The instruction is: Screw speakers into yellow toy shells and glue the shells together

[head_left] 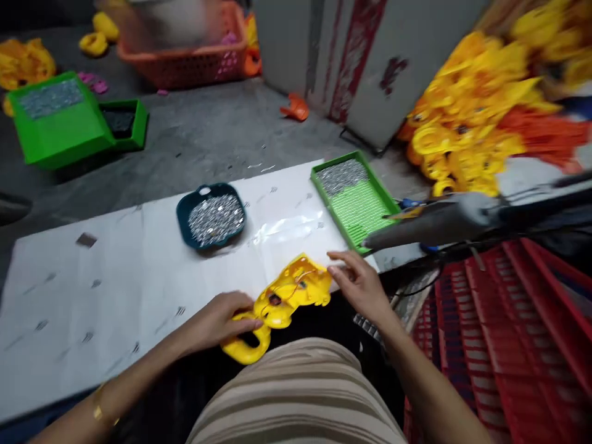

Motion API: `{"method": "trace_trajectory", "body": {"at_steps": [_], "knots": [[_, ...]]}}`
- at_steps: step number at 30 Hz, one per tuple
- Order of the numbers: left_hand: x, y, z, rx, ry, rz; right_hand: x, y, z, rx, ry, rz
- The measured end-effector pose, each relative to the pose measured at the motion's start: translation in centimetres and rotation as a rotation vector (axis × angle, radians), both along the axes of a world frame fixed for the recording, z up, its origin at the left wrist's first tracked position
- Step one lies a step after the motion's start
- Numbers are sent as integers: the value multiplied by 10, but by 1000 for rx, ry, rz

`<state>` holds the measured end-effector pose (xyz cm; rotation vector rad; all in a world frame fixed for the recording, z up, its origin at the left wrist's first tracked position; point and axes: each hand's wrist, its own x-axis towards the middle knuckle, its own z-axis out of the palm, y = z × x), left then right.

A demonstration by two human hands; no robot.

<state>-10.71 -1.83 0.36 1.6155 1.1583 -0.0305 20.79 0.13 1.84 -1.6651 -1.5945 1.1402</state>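
A yellow plastic toy shell half lies at the near edge of the white board, its hollow side up, with thin wires and small dark parts inside. My left hand is closed around the ring-shaped handle at the shell's left end. At the other end is my right hand, its thumb and index finger apart beside the shell's right corner. Whether the thumb touches that corner, I cannot tell. Beyond the shell stands a dark teal tray heaped with small silvery metal pieces, likely screws.
A ribbed green tray with silvery pieces stands at right, a grey tool-like arm reaching over it. Red plastic crates are at lower right. Yellow parts pile up behind. Green bins and an orange basket sit farther back.
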Motion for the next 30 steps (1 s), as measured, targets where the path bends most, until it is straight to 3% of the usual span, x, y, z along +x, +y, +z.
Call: {"method": "trace_trajectory", "body": {"at_steps": [3,4,6,8,13,16,19,23,25,27,29,30], "knots": [[-2,-8,-5,-244,-147,150,27,-39,8,-96,-139,-22],[-1,-12,-10,-283,-189,254,31,-53,10,-123,-143,-26],[6,-17,-20,-275,-217,496,26,-73,12,-205,-44,-30],[23,-22,-28,-204,-227,638,8,-81,12,-224,117,-49],[83,-29,-24,51,-294,589,-45,-67,10,-120,270,107],[103,-35,-14,196,-352,540,-45,-65,7,-70,395,72],[104,-40,-11,123,-486,305,-10,-82,4,-124,556,26],[95,-40,-22,-24,-534,-53,83,-137,12,-249,495,-151],[93,-39,-28,-21,-440,-78,132,-170,23,-304,434,-314],[93,-37,-34,23,-366,-38,173,-196,32,-270,354,-599],[94,-33,-37,94,-341,3,205,-202,37,-162,237,-834],[94,-30,-38,132,-340,4,218,-196,37,-122,196,-876]]}}
